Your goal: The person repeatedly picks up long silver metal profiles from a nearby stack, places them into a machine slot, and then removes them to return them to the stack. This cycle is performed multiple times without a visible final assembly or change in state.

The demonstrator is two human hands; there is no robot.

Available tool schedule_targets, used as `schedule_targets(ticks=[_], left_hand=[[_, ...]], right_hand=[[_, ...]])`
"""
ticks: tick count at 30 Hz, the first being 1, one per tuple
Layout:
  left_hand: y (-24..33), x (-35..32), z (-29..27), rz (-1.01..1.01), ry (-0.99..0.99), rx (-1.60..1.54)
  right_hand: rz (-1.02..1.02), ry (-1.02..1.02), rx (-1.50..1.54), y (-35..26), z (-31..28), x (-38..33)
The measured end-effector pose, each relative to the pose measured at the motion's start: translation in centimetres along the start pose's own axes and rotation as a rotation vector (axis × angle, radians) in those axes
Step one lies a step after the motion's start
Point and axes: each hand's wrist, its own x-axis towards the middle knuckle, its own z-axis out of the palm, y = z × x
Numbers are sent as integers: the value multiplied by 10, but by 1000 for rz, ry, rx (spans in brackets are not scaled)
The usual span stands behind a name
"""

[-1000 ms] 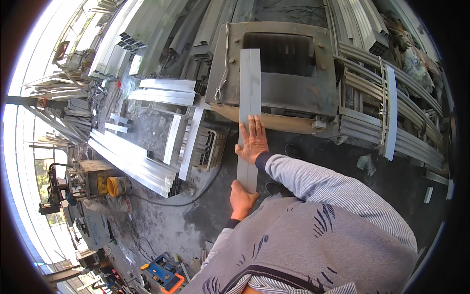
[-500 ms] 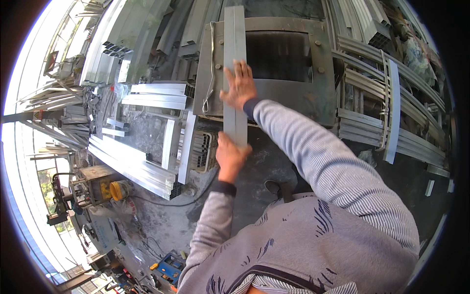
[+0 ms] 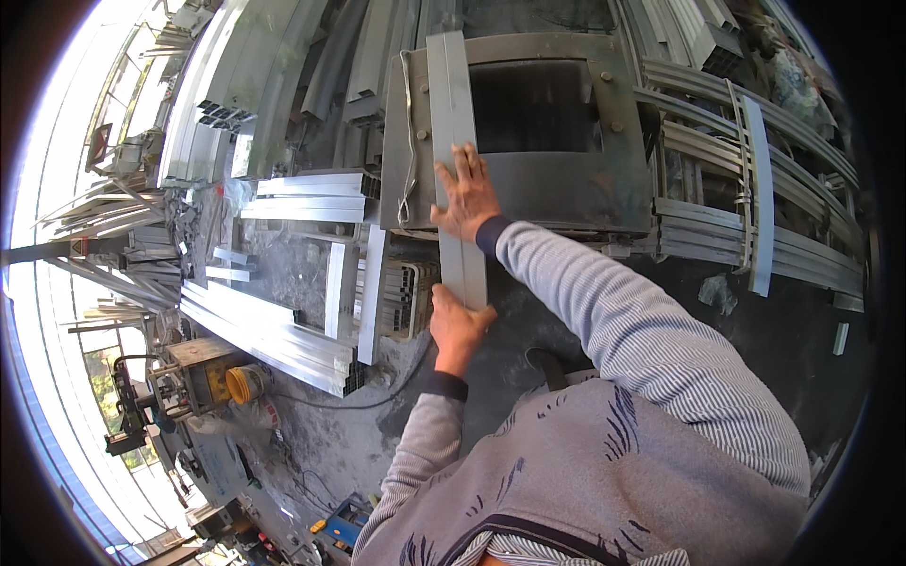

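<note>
A long grey metal profile (image 3: 453, 113) lies lengthwise across the left part of a dark metal bench (image 3: 557, 193), its near end jutting past the bench's front edge. My left hand (image 3: 457, 323) grips that near end, thumb on the right side. Farther up, my right hand (image 3: 465, 200) rests on the profile's top face with its fingers stretched out and slightly spread. Right of the profile, the bench has a dark rectangular opening (image 3: 535, 108). A looped cord (image 3: 407, 141) hangs along the bench's left side.
Stacked silver profiles (image 3: 274, 335) lie on the floor to the left, near a yellow bucket (image 3: 243, 384). Racked long profiles (image 3: 703, 226) stand right of the bench. Larger box sections (image 3: 250, 71) are piled at the back left. A blue toolbox (image 3: 347, 521) sits at the lower left.
The profile has slid toward me along the bench, and both hands have come nearer with it. My view has shifted slightly.
</note>
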Motion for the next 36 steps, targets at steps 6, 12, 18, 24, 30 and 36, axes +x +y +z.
schedule_targets(ticks=[6, 12, 18, 24, 30, 36], left_hand=[[-40, -52, 14, -24, -31, 20], [-65, -86, 27, -28, -49, 28], [-91, -126, 34, -38, -44, 22], [-101, -146, 31, -28, -42, 19], [-104, -164, 31, 0, -51, 21], [-118, -196, 26, -43, -90, 50]], right_hand=[[21, -85, 7, -24, -7, -61], [53, -166, -32, -37, -14, -101], [55, -210, -7, -59, -16, -146], [73, -173, -33, -62, -14, -165], [78, -159, -61, -64, -22, -186], [101, -233, -59, -80, -21, -219]])
